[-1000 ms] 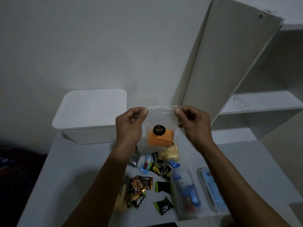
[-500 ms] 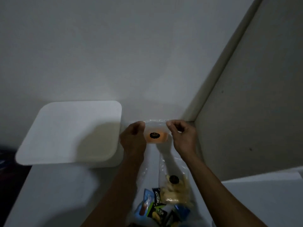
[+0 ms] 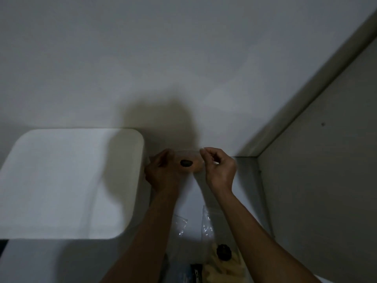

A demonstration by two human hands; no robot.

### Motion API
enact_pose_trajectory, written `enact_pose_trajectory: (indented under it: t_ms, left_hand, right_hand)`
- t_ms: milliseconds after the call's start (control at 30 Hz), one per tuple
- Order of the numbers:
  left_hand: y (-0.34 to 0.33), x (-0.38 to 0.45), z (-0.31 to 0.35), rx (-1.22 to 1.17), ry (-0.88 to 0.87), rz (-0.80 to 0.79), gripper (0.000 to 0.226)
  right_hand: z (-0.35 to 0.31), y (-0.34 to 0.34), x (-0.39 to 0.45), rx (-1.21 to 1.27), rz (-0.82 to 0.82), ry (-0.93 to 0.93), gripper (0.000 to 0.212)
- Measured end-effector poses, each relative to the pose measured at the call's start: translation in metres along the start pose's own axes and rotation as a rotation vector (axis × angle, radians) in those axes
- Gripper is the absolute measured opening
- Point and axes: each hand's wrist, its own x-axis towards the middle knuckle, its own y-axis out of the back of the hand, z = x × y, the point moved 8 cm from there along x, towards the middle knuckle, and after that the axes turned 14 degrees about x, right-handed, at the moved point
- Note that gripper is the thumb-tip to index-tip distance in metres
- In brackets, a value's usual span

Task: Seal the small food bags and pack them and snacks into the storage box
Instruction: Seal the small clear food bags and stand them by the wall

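Now your left hand (image 3: 163,172) and right hand (image 3: 219,169) pinch the top corners of the small clear bag (image 3: 190,160), fingers curled on its thin, glossy film. You hold it at the far edge of the white table (image 3: 191,199), close to the wall (image 3: 183,68). Orange food shows dimly behind a dark round sticker (image 3: 186,163). The smooth, round-cornered white storage box (image 3: 67,180) sits just left; a flat cabinet panel (image 3: 326,160) hems you in right. Another crinkled bag (image 3: 222,254) with pale food lies near.
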Motion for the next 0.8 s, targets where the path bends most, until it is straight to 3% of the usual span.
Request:
enact_pose_trajectory:
  t_ms: [233, 467, 600, 700, 800]
  left_hand:
    - [-0.012, 0.008, 0.003, -0.018, 0.044, -0.038, 0.01]
    - [-0.002, -0.008, 0.022, 0.075, 0.006, -0.046, 0.034]
    - [0.012, -0.035, 0.033, 0.099, -0.084, -0.116, 0.006]
    - [0.036, -0.059, 0.041, 0.162, -0.194, -0.135, 0.017]
    - [0.066, -0.09, 0.042, 0.114, -0.273, -0.262, 0.014]
  right_hand:
    - [-0.002, -0.004, 0.014, -0.039, -0.004, -0.006, 0.007]
    - [0.005, 0.002, 0.01, -0.035, 0.02, -0.079, 0.023]
    - [0.004, 0.015, -0.009, -0.033, 0.038, -0.119, 0.026]
    - [-0.006, 0.026, -0.04, -0.036, 0.045, -0.135, 0.031]
    - [-0.022, 0.039, -0.086, -0.051, 0.029, -0.126, 0.024]
